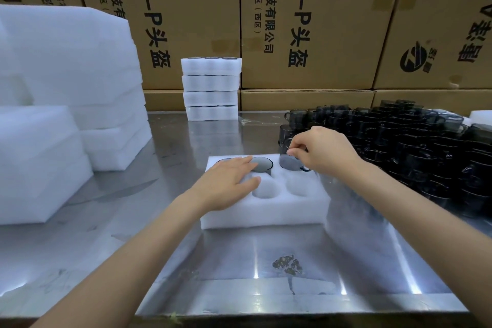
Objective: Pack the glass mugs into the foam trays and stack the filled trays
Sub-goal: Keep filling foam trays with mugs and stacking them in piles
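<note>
A smoky grey glass mug (291, 161) sits partly lowered in the far right cavity of a white six-cavity foam tray (266, 214), with its handle pointing toward the near right. The right hand (323, 153) pinches the mug at its rim with curled fingers. A second grey glass mug (262, 164) is seated in the far middle cavity, and a dark rim shows in the far left cavity, mostly covered by the left hand (229, 184). The left hand rests flat on the tray with straight fingers, gripping nothing. The two visible near cavities hold no mug. The tray lies near the middle of a stainless steel worktable (266, 261). A dense cluster of dark glass mugs (412, 146) occupies the right side of the table, just beside the tray. A stack of four filled white foam trays (211, 89) stands at the far edge. Tall stacks of white foam sheets (66, 82) occupy the left side of the table. Brown cardboard cartons (306, 21) with printed black characters form a wall behind the far edge.
</note>
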{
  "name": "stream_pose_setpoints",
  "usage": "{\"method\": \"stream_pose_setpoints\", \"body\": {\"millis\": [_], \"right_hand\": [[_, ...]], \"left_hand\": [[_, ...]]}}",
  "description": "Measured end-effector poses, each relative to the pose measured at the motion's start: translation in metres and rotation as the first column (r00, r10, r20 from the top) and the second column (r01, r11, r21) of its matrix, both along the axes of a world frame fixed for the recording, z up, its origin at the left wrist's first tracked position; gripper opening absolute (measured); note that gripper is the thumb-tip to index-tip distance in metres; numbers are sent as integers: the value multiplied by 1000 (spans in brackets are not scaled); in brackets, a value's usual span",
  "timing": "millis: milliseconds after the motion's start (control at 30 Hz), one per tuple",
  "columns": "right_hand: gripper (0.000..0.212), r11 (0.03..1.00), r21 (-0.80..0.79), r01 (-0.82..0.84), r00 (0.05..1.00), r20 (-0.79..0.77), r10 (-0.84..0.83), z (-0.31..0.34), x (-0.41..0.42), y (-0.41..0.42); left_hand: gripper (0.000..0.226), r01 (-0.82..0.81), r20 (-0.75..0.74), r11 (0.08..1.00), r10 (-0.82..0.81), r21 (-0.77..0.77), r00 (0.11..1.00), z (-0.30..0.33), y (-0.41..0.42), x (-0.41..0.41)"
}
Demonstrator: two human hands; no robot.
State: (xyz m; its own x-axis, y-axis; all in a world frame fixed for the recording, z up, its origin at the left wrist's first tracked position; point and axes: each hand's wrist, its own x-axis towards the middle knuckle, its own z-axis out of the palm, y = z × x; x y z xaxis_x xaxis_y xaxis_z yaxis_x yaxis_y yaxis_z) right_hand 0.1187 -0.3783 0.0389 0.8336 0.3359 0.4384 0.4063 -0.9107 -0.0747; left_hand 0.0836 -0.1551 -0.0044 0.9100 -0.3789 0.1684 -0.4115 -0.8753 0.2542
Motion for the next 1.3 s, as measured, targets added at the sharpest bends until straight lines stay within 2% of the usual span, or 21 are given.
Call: {"method": "stream_pose_setpoints", "body": {"millis": [100, 267, 433, 500, 567, 667, 733, 867, 1133, 1300], "right_hand": [[20, 992, -123, -12, 1000, -20, 10, 1, -3, 12], [18, 996, -82, 22, 995, -92, -30, 6, -3, 13], [15, 991, -130, 7, 988, -150, -27, 10, 0, 17], [14, 996, -88, 1, 977, -212, -20, 12, 2, 15], [17, 999, 34, -1, 976, -216, 8, 12, 4, 9], [36, 982, 187, -23, 991, -125, 47, 7, 4, 0], [45, 975, 212, -68, 978, -181, 107, 3, 3, -4], [52, 984, 131, -124, 927, -339, 162, -12, 3, -6], [51, 994, -10, -108, 929, -356, 98, -37, -1, -15], [60, 990, -44, -136, 875, -474, 99, -40, 1, -12]], "left_hand": [[52, 1, 3, 1000, -1, 10, 1000, 0, 0, 1], [52, 4, -4, 1000, -4, 10, 1000, 0, 0, 2], [54, 3, -20, 1000, -3, 14, 1000, 1, 1, 3], [54, 10, -31, 1000, -10, 9, 999, 2, 1, 3], [55, 9, -45, 1000, -9, -1, 999, 4, 0, 2], [57, 32, -26, 999, -32, -25, 999, 11, -8, 2], [57, 72, 5, 997, -72, -28, 997, 18, -20, 4], [58, 154, 36, 988, -155, 25, 987, 27, -48, 15], [61, 218, -59, 976, -218, -6, 974, 3, -56, 29], [62, 232, -88, 963, -222, 136, 971, 3, -55, 28]]}}
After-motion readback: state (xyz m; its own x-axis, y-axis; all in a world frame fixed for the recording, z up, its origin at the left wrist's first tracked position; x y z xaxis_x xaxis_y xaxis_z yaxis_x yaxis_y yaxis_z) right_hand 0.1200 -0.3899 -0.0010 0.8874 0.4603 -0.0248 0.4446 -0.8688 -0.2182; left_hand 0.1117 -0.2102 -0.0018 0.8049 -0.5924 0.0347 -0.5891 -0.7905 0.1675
